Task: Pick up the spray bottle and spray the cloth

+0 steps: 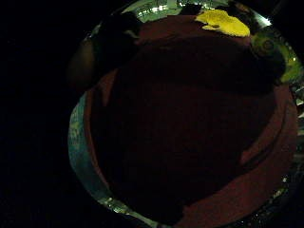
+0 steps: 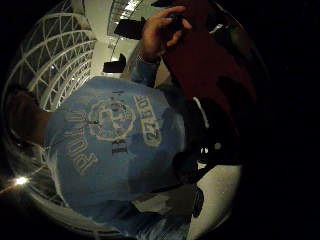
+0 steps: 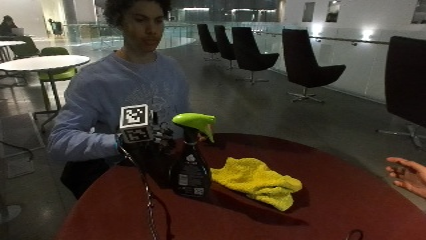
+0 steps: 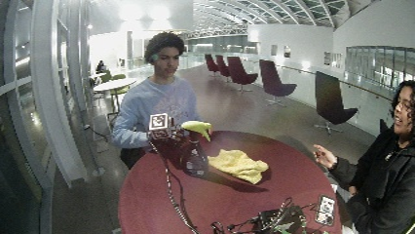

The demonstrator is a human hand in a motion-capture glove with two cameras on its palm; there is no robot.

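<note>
While upright on the red table (image 3: 346, 200), the bottle (image 3: 190, 172) stands beside the yellow cloth (image 3: 259, 182); gloved right hand (image 3: 150, 137) is close behind it, finger state indiscernible.

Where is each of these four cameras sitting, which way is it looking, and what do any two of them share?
Little finger side palm view: looks down at the red table, with the yellow cloth at the rim.
Thumb side palm view: faces back at the person's blue sweatshirt and bare hand.
Outside view: across the table, facing the person; the gloved right hand is beside the spray bottle.
Wide outside view: same side, farther back.
Both outside views share bottle, cloth and table.
</note>
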